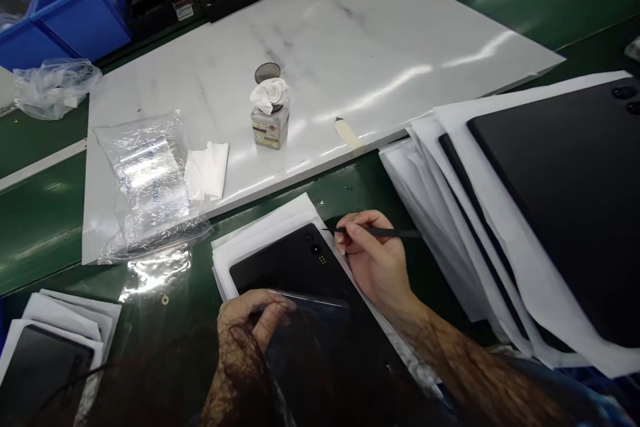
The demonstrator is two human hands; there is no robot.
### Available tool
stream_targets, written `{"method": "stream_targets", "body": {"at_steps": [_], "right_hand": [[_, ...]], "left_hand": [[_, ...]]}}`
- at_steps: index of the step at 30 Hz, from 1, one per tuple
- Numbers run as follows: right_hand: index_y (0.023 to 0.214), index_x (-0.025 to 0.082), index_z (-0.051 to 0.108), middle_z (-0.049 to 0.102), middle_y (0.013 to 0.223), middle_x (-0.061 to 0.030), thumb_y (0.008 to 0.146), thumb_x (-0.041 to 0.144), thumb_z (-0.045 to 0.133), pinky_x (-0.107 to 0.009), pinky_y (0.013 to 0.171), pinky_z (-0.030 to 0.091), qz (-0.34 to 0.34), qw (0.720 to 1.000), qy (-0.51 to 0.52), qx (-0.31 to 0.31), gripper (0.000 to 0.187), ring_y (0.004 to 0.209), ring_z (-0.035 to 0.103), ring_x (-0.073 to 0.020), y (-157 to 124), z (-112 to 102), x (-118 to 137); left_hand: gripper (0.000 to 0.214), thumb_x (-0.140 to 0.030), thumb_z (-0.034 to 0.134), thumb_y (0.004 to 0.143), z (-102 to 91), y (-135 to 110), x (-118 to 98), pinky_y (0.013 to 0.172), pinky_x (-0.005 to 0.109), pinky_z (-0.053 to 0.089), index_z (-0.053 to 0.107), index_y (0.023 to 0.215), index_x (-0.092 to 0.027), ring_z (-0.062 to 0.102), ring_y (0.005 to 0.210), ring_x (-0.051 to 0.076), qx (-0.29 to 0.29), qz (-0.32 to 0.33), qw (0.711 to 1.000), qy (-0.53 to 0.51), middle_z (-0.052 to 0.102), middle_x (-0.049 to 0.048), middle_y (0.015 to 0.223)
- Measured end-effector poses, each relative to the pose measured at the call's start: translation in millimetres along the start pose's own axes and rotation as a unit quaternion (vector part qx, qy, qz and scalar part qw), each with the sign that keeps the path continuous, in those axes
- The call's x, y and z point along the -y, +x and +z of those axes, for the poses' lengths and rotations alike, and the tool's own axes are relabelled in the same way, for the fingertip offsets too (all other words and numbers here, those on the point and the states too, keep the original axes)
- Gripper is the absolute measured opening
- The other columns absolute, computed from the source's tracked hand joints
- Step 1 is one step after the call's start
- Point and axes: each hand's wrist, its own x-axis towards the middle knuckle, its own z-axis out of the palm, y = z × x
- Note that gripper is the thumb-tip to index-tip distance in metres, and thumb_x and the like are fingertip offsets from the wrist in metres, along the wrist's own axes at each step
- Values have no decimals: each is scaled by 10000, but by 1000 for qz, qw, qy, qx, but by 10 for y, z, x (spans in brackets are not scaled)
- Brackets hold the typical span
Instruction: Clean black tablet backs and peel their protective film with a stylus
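Observation:
A black tablet back cover (295,267) lies on white paper sheets (260,233) on the green bench in front of me. My right hand (373,260) pinches thin black tweezers (385,233), whose tip points left toward the camera holes at the cover's top corner. My left hand (250,327) rests on the cover's near part, thumb and fingers closed on a thin clear film (313,300) that lies over it.
A white marble-look board (350,47) holds a small bottle topped with a cloth wad (270,113), folded wipes (210,170) and a clear plastic bag (150,180). Stacked black covers between paper sheets (550,200) lie right. Another cover (45,360) lies at lower left. Blue bins (75,20) stand behind.

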Motion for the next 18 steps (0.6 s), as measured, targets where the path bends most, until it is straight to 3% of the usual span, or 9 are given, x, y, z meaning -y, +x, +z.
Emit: {"method": "stream_targets", "body": {"at_steps": [2, 4, 7, 9, 12, 15, 16, 18], "right_hand": [[903, 302, 855, 839, 910, -24, 915, 383, 972, -305, 579, 648, -69, 997, -46, -2, 143, 688, 750, -184, -78, -34, 76], [1018, 357, 917, 866, 971, -45, 994, 340, 870, -369, 650, 713, -133, 976, -158, 61, 56, 743, 796, -229, -208, -66, 149], [1348, 454, 893, 891, 986, -41, 957, 300, 868, -444, 704, 776, -196, 904, -299, 235, 421, 725, 818, -286, -423, -71, 205], [1534, 506, 793, 901, 982, -25, 950, 298, 869, -457, 693, 789, -206, 875, -324, 293, 624, 692, 827, -302, -522, -31, 210], [1523, 550, 787, 883, 892, 17, 1013, 293, 826, -408, 678, 781, -170, 881, -335, 287, 573, 642, 825, -274, -565, 55, 215], [1486, 570, 803, 870, 835, 51, 1023, 291, 837, -358, 704, 775, -150, 885, -330, 293, 542, 629, 821, -237, -518, 85, 225], [1491, 572, 801, 870, 837, 53, 1024, 290, 841, -349, 707, 772, -152, 882, -329, 301, 547, 632, 818, -229, -494, 71, 225], [1485, 540, 818, 877, 884, 27, 1033, 338, 846, -350, 699, 763, -164, 879, -331, 302, 495, 656, 808, -226, -445, 4, 227]], "left_hand": [[95, -250, 659, 692, -20, 22, -11, 393, 251, 577, 732, 657, -300, 680, 411, 189, 27, -5, 1000, -7, 755, -46, 581], [105, -255, 666, 692, -37, 42, -14, 393, 252, 573, 723, 636, -324, 678, 408, 190, 38, -6, 999, 13, 743, -57, 540], [72, -300, 692, 666, -49, 51, 21, 365, 243, 556, 716, 603, -324, 669, 383, 191, 20, 20, 998, 62, 718, -64, 471], [76, -332, 694, 661, -51, 45, 44, 347, 238, 544, 717, 596, -299, 670, 386, 195, 27, 31, 996, 78, 711, -54, 462], [69, -328, 659, 706, -58, 39, 14, 426, 263, 578, 716, 691, -291, 702, 472, 205, 56, 24, 996, 69, 747, -46, 580], [323, -236, 625, 759, -69, 46, -61, 657, 314, 604, 616, 1063, -343, 734, 722, 221, 110, 17, 994, 16, 767, -39, 910], [391, -208, 616, 771, -72, 49, -78, 690, 318, 601, 569, 1135, -343, 732, 766, 220, 124, 16, 992, -7, 761, -31, 953], [336, -187, 614, 784, -73, 53, -83, 642, 293, 612, 605, 1099, -306, 741, 721, 209, 127, 15, 991, -42, 780, -16, 885]]}}
